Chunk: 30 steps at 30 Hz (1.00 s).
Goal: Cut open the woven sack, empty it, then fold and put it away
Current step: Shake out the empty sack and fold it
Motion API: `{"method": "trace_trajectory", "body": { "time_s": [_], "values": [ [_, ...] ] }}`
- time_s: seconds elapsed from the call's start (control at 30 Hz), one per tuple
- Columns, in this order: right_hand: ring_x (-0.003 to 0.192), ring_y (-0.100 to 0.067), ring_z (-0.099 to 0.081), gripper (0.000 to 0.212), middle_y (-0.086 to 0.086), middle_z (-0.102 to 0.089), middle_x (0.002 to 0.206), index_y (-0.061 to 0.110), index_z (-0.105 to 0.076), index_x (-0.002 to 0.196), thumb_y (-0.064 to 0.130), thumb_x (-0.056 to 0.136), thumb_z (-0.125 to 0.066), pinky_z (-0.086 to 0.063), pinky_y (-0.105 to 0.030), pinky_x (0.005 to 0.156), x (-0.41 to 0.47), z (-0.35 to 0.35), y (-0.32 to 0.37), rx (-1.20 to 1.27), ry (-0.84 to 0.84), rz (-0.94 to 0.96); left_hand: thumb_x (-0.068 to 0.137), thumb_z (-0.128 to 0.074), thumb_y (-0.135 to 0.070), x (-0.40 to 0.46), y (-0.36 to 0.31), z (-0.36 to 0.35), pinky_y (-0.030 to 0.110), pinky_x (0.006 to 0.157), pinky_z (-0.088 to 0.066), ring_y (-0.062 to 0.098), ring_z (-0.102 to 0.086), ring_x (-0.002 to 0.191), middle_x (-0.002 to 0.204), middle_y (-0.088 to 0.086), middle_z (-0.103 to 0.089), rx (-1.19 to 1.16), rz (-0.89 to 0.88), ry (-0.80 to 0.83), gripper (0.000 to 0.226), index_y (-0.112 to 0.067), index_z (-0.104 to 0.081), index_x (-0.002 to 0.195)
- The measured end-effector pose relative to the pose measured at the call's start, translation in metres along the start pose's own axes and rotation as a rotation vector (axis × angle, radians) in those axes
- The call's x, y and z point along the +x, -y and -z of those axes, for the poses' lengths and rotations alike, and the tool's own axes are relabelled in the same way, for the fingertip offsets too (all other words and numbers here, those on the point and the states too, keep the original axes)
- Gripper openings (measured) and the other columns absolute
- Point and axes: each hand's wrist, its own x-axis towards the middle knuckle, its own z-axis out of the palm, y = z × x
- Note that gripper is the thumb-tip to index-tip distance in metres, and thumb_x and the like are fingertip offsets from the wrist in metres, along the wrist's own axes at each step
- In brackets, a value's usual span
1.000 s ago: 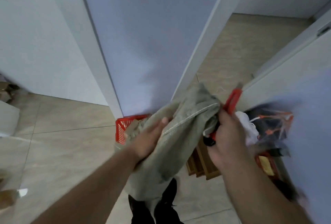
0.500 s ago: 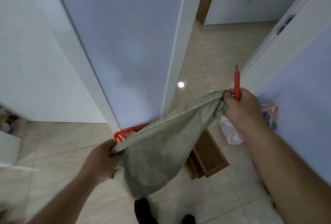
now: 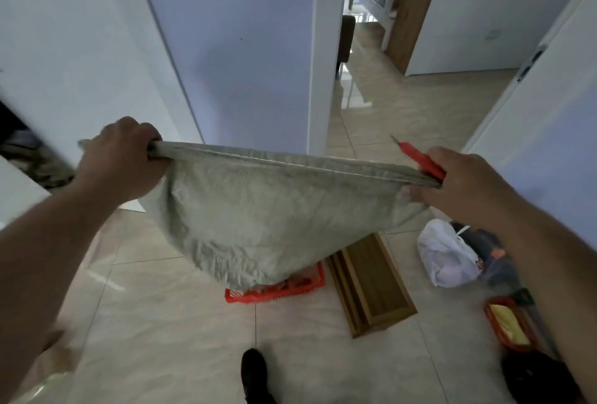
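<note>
The grey-green woven sack (image 3: 274, 209) hangs limp in the air, stretched wide by its top hem between both hands. My left hand (image 3: 119, 158) grips the left corner of the hem in a fist. My right hand (image 3: 465, 180) pinches the right corner and also holds a red utility knife (image 3: 420, 159), its blade tip pointing up and left, away from the sack. The sack's lower part sags down over the floor items.
On the tiled floor below lie a red plastic basket (image 3: 277, 290), a wooden box (image 3: 371, 281), a white plastic bag (image 3: 445, 255), and a red tray with yellow contents (image 3: 510, 323). A white wall corner (image 3: 323, 48) stands ahead; an open doorway is to its right. My shoe (image 3: 255, 374) is below.
Both hands have moved apart and upward, spreading the bunched sack out flat along its hem. The view has tilted up toward the doorway.
</note>
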Motion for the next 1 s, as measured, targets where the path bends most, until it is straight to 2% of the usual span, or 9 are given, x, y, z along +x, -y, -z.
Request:
{"method": "trace_trajectory", "body": {
  "time_s": [0.1,0.2,0.27,0.33,0.43,0.57,0.63,0.8,1.0],
  "values": [
    [0.065,-0.024,-0.054,0.022,-0.01,-0.059,0.076,0.017,-0.061,0.086,0.033,0.096,-0.073,-0.038,-0.032,0.056,-0.007,0.009,-0.019,0.177,-0.139,-0.073,0.083,-0.051,-0.028,-0.02,-0.011,0.021,0.05,0.086,-0.052,0.043,-0.063,0.096,0.101,0.016,-0.064,-0.018,-0.012,0.049,0.027,-0.016,-0.068,0.1],
    [0.06,-0.026,-0.051,0.031,-0.01,-0.054,0.067,0.009,-0.062,0.075,0.03,0.097,-0.068,-0.037,-0.035,0.055,-0.013,0.004,-0.015,0.221,-0.139,-0.09,0.094,-0.04,-0.036,-0.041,-0.03,0.025,0.039,0.074,-0.052,0.03,-0.065,0.077,0.088,0.007,-0.068,0.011,0.173,0.171,0.024,-0.02,-0.057,0.09],
    [0.053,-0.016,-0.054,0.03,-0.004,-0.053,0.064,0.012,-0.06,0.072,0.026,0.098,-0.066,-0.037,-0.027,0.049,-0.023,-0.006,0.0,0.239,-0.027,-0.073,0.101,-0.038,-0.037,-0.057,-0.047,0.017,0.039,0.079,-0.049,0.035,-0.066,0.093,0.097,0.012,-0.068,-0.067,0.308,0.239,0.033,-0.015,-0.062,0.097],
    [0.052,-0.006,-0.056,0.023,0.0,-0.058,0.069,0.022,-0.06,0.079,0.028,0.101,-0.064,-0.038,-0.019,0.048,-0.038,-0.023,0.019,0.227,0.093,-0.041,0.1,-0.047,-0.036,-0.074,-0.058,0.001,0.043,0.091,-0.054,0.042,-0.067,0.108,0.113,0.022,-0.071,-0.404,0.477,0.32,0.038,-0.004,-0.067,0.105],
    [0.063,-0.009,-0.06,0.009,0.001,-0.063,0.083,0.03,-0.054,0.1,0.034,0.103,-0.061,-0.041,-0.022,0.053,-0.067,-0.055,0.052,0.277,0.149,0.005,0.09,-0.069,-0.048,-0.117,-0.075,-0.017,0.055,0.095,-0.059,0.038,-0.073,0.099,0.105,0.022,-0.076,-1.014,0.786,0.448,0.048,-0.005,-0.071,0.109],
    [0.054,0.002,-0.058,0.01,0.003,-0.058,0.076,0.025,-0.062,0.103,0.035,0.103,-0.062,-0.046,-0.011,0.049,-0.097,-0.09,0.103,0.523,0.152,0.018,0.091,-0.077,-0.034,-0.169,-0.108,-0.018,0.054,0.09,-0.057,0.035,-0.07,0.089,0.108,0.027,-0.076,-1.368,0.743,0.559,0.036,-0.004,-0.072,0.11],
    [0.063,0.003,-0.06,0.016,0.006,-0.059,0.08,0.022,-0.069,0.101,0.037,0.102,-0.063,-0.044,-0.011,0.054,-0.1,-0.099,0.122,0.562,0.023,0.02,0.094,-0.073,-0.038,-0.179,-0.112,-0.015,0.052,0.088,-0.06,0.035,-0.076,0.087,0.101,0.02,-0.08,-1.385,0.681,0.536,0.032,-0.008,-0.074,0.106],
    [0.067,-0.007,-0.057,0.017,0.008,-0.059,0.077,0.024,-0.064,0.109,0.039,0.104,-0.057,-0.044,-0.027,0.061,-0.075,-0.086,0.119,0.232,-0.183,0.021,0.093,-0.067,-0.052,-0.156,-0.05,0.011,0.027,0.05,-0.044,0.02,-0.064,0.062,0.071,0.004,-0.067,-0.641,0.337,0.337,0.035,-0.017,-0.064,0.087],
    [0.069,-0.023,-0.053,0.026,0.004,-0.053,0.076,0.016,-0.059,0.122,0.034,0.103,-0.061,-0.042,-0.035,0.069,-0.053,-0.031,0.07,-0.07,-0.212,-0.045,0.092,-0.061,-0.032,-0.115,0.096,0.022,0.038,0.075,-0.051,0.029,-0.063,0.091,0.098,0.002,-0.065,0.248,0.089,0.189,0.014,-0.033,-0.074,0.097]
  ]
}}
